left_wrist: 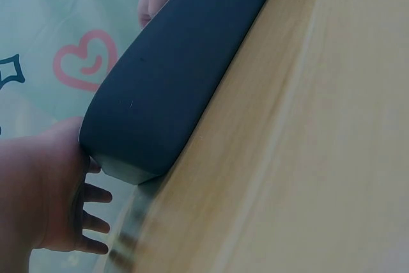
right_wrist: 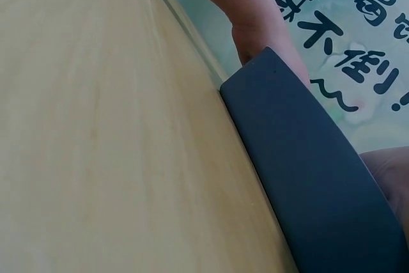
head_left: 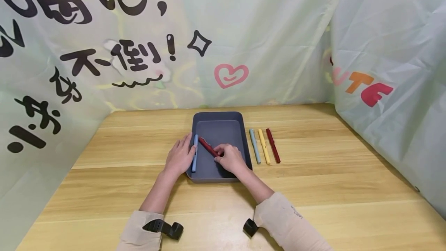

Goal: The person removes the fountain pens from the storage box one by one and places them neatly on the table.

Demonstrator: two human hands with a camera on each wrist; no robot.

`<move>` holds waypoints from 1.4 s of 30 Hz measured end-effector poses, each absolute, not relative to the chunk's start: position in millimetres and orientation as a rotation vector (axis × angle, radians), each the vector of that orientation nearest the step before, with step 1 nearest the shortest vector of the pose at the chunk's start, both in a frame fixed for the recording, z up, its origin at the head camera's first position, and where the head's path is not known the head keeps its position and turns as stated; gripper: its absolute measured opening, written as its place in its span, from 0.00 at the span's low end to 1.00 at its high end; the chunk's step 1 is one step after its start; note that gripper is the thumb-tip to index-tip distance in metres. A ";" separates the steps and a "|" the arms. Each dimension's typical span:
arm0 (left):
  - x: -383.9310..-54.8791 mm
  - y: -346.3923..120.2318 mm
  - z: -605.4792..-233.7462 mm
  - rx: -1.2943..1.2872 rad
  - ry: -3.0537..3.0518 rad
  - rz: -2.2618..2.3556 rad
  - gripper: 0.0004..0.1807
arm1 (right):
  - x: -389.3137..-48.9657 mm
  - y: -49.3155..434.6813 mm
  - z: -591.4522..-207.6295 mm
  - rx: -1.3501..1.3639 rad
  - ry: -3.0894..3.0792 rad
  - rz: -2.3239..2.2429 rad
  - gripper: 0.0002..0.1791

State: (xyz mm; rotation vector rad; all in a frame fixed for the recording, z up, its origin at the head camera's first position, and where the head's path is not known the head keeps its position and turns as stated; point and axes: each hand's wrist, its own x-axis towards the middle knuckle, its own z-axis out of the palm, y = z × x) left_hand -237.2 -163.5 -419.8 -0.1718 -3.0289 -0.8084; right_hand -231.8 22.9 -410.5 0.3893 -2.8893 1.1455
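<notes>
A dark blue-grey rectangular tray [head_left: 219, 129] sits on the wooden table. Inside it, my right hand [head_left: 230, 159] pinches a dark red pen [head_left: 207, 146] by its near end; the pen lies slantwise, its clip end pointing far left. A blue pen [head_left: 195, 154] lies lengthwise along the tray's left wall. My left hand [head_left: 180, 156] rests against that wall from outside, fingers extended, thumb over the rim by the blue pen. From the left wrist, the left hand [left_wrist: 45, 190] shows straight, spread fingers beside the tray [left_wrist: 160, 87]. The tray's wall [right_wrist: 307, 164] hides the right fingertips in the right wrist view.
Right of the tray lie a light blue pen [head_left: 255, 146], a yellow pen [head_left: 264, 146] and another dark red pen [head_left: 273, 145], side by side. Printed fabric [head_left: 278, 30] stands behind the wooden table [head_left: 313, 173] and along both sides.
</notes>
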 end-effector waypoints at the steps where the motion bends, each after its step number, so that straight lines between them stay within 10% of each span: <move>1: -237.2 -163.2 -419.6 -0.171 -3.031 -0.807 0.31 | -231.7 23.5 -410.1 0.385 -2.887 1.147 0.11; 42: -236.7 -164.1 -419.6 -0.175 -3.016 -0.819 0.31 | -215.0 77.2 -370.5 0.345 -2.714 1.194 0.13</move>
